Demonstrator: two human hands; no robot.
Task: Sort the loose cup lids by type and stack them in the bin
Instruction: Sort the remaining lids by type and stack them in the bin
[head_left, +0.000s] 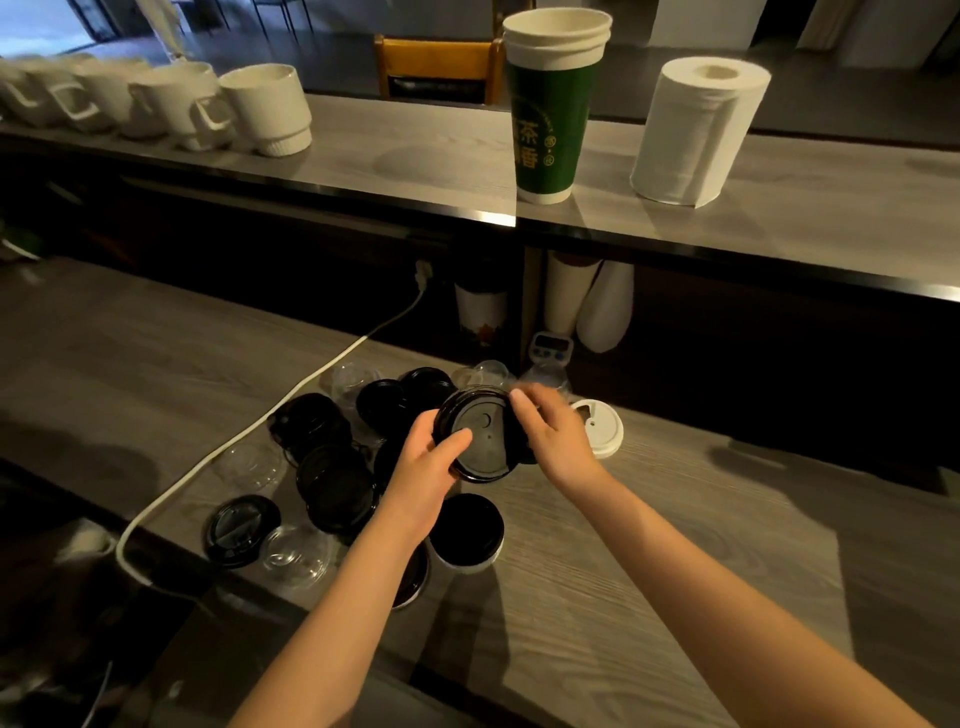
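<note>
A black cup lid (480, 436) is held above the grey wooden counter (649, 545). My left hand (428, 462) grips its left rim with the thumb on top. My right hand (553, 434) pinches its right rim. Several loose black lids (335, 488) and clear dome lids (296, 553) lie scattered to the left. One white lid (602, 428) rests just right of my right hand. A round black-inside container with a white rim (467, 530) stands under my left wrist. No bin is plainly visible.
A white cable (249, 426) runs across the counter left of the lids. On the raised shelf stand stacked green paper cups (550, 104), a paper towel roll (698, 130) and several white mugs (265, 109). A small timer (550, 345) sits under the shelf.
</note>
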